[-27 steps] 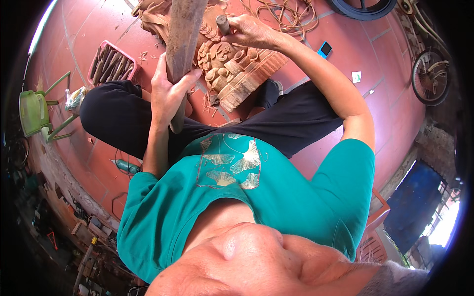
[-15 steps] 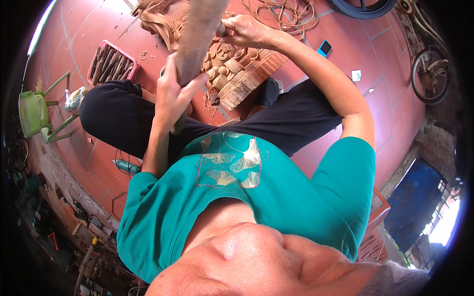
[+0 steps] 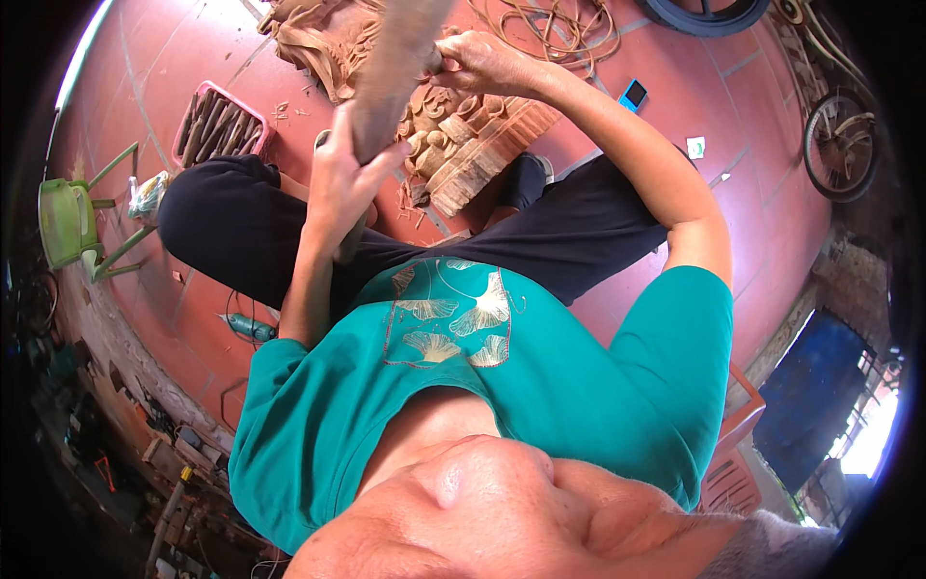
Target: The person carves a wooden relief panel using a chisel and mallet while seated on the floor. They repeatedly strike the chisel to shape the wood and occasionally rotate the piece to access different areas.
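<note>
My left hand [image 3: 340, 183] is closed around a long wooden mallet [image 3: 391, 82], shaped like a club, whose broad end rises toward the top of the view. Beyond it and to the right, my right hand [image 3: 479, 64] is closed, pinching the dark end of what looks like a chisel [image 3: 433, 61]. The mallet hides most of that tool. Below both hands a carved wooden block [image 3: 468, 145] with scrolls and rounded relief lies on the floor between my legs. Another carved piece [image 3: 313, 48], with flowing, leaf-like shapes, adjoins it at the upper left.
A pink basket [image 3: 262, 130] of dark stick-like tools stands at the left, near a green stool [image 3: 66, 224]. Wood chips [image 3: 282, 109] are scattered nearby. A coiled cord [image 3: 569, 39], a blue handheld device [image 3: 633, 95] and a wheel [image 3: 709, 19] lie at the right. A teal power tool [image 3: 251, 326] lies at left.
The mallet's upper end has shifted slightly to the right, toward the right hand. Both hands keep their hold and have barely moved.
</note>
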Action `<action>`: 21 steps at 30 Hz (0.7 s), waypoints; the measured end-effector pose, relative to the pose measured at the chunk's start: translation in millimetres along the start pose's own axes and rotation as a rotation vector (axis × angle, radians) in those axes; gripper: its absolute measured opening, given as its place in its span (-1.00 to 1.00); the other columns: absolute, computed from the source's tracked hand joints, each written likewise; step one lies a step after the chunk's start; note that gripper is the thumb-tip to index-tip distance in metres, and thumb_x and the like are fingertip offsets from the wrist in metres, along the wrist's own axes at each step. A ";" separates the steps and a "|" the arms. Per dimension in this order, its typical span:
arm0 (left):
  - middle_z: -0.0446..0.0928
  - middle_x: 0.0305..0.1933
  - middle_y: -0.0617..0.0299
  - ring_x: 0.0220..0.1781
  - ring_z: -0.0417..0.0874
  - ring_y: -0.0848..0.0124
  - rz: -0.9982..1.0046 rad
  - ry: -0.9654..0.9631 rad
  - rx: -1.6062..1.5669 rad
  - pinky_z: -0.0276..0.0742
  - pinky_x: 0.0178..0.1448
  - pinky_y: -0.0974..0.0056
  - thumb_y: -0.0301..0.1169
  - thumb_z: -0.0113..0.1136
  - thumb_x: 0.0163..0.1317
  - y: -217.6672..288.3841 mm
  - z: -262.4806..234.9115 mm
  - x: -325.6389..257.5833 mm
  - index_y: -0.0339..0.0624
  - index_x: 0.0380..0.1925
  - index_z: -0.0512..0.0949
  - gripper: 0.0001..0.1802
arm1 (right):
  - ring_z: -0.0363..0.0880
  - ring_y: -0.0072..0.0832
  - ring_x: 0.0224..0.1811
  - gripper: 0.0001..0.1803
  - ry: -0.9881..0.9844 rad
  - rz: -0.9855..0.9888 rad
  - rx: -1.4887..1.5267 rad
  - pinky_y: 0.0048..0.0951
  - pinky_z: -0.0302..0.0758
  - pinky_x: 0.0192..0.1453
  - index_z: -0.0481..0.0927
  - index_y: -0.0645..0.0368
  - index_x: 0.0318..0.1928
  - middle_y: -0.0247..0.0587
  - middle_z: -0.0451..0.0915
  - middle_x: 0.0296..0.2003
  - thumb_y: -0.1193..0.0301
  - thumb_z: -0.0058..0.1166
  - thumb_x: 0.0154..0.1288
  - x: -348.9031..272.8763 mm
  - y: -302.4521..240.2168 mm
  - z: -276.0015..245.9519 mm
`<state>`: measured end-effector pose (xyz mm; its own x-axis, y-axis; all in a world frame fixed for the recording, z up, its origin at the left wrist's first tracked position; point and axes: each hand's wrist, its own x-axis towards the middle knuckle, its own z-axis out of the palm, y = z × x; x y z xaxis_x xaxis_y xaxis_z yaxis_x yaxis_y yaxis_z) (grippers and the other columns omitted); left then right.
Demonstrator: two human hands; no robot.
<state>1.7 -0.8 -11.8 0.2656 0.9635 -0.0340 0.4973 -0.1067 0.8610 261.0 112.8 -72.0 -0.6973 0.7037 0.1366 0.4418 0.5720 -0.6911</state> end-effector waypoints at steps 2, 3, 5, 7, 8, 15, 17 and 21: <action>0.69 -0.14 -0.13 -0.11 0.73 0.10 -0.007 -0.051 -0.085 0.59 0.07 0.12 -0.29 0.51 0.13 -6.1 2.5 -0.3 -0.34 0.22 0.44 -0.30 | 0.69 -0.09 -0.33 -0.81 0.000 0.043 0.004 -0.14 0.54 -0.22 0.61 0.13 -0.18 -0.08 0.64 -0.44 0.30 0.27 0.34 -1.7 0.4 -1.3; 0.69 -0.12 -0.13 -0.10 0.73 0.11 -0.012 -0.062 -0.114 0.58 0.09 0.12 -0.29 0.51 0.13 -4.6 2.6 -1.8 -0.34 0.22 0.44 -0.29 | 0.69 -0.09 -0.33 -0.81 -0.007 0.048 -0.007 -0.14 0.54 -0.21 0.61 0.13 -0.18 -0.07 0.64 -0.45 0.30 0.27 0.34 -2.4 -0.1 -2.1; 0.68 -0.08 -0.12 -0.07 0.72 0.13 -0.006 -0.062 -0.121 0.57 0.12 0.14 -0.30 0.51 0.13 -6.0 3.5 -2.6 -0.34 0.23 0.45 -0.30 | 0.68 -0.08 -0.32 -0.81 -0.020 0.058 -0.027 -0.15 0.53 -0.20 0.60 0.14 -0.20 -0.06 0.63 -0.45 0.31 0.27 0.33 -3.5 -0.5 -4.5; 0.68 -0.05 -0.11 -0.03 0.71 0.17 0.015 -0.039 -0.071 0.55 0.16 0.17 -0.32 0.50 0.13 -12.3 2.7 -2.5 -0.35 0.23 0.45 -0.31 | 0.67 -0.14 -0.34 -0.82 -0.004 0.031 -0.004 -0.19 0.54 -0.21 0.60 0.15 -0.19 -0.09 0.62 -0.45 0.32 0.27 0.36 -5.1 -1.0 -3.5; 0.67 -0.05 -0.10 -0.01 0.70 0.18 0.008 -0.025 -0.105 0.55 0.17 0.17 -0.33 0.50 0.14 -11.9 1.9 -3.0 -0.35 0.24 0.45 -0.30 | 0.66 -0.21 -0.37 -0.82 0.017 0.001 0.028 -0.23 0.55 -0.23 0.61 0.17 -0.18 -0.12 0.61 -0.46 0.33 0.27 0.38 -7.5 -1.8 -2.2; 0.67 -0.01 -0.07 0.00 0.70 0.21 0.001 0.064 -0.217 0.55 0.19 0.16 -0.34 0.51 0.14 5.6 -1.1 -8.1 -0.35 0.23 0.44 -0.30 | 0.62 -0.28 -0.35 -0.84 0.022 -0.034 -0.007 -0.27 0.55 -0.18 0.62 0.15 -0.12 -0.18 0.59 -0.42 0.37 0.26 0.38 -11.0 -0.6 -0.3; 0.67 0.00 -0.08 -0.01 0.71 0.22 0.004 0.034 -0.129 0.55 0.18 0.16 -0.35 0.51 0.14 0.3 1.5 -7.0 -0.33 0.23 0.45 -0.32 | 0.64 -0.16 -0.35 -0.84 0.013 -0.019 0.006 -0.18 0.53 -0.19 0.57 0.13 -0.14 -0.15 0.58 -0.46 0.41 0.25 0.32 -9.5 -8.1 -4.2; 0.69 -0.02 -0.06 -0.05 0.72 0.22 0.011 -0.053 -0.030 0.58 0.14 0.16 -0.37 0.52 0.14 -5.1 3.2 -3.6 -0.29 0.24 0.45 -0.32 | 0.65 -0.10 -0.36 -0.84 0.024 -0.063 -0.062 -0.14 0.52 -0.20 0.53 0.10 -0.16 -0.15 0.57 -0.49 0.43 0.24 0.29 -8.5 1.5 1.5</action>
<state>0.8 -4.5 -17.7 0.3147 0.9478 -0.0510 0.4694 -0.1087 0.8762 266.7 107.1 -75.2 -0.7113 0.6752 0.1956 0.4322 0.6396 -0.6357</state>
